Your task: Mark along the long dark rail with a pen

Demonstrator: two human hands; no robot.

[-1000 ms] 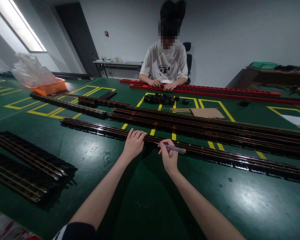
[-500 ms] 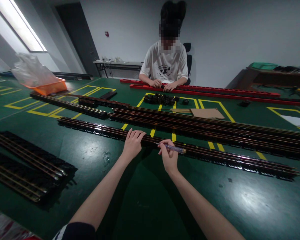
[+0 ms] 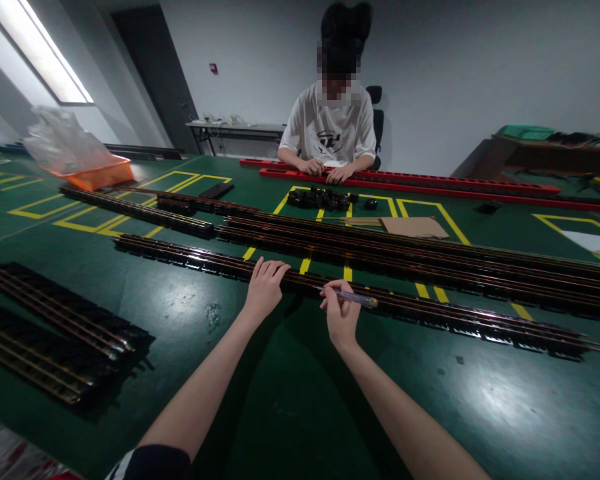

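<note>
Draping left fingers [image 3: 267,269] over dark strip [image 3: 303,281], grip unclear.
Gripping slim tool [image 3: 357,298] in right fingers [image 3: 338,287], aimed at nine o'clock.

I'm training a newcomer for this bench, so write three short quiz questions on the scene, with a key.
1. Which of the camera wearer's hands holds the slim, purplish clear pen-like tool?
2. True or false: the wearer's left hand rests on the flat tan cardboard.
3. Nearest the co-worker's bare hands: A) orange plastic basket, B) long red slotted rails, C) crumpled clear plastic bag?

Key: 1. The right hand. 2. False; it rests on a long black strip with copper-coloured rods. 3. B.
</note>
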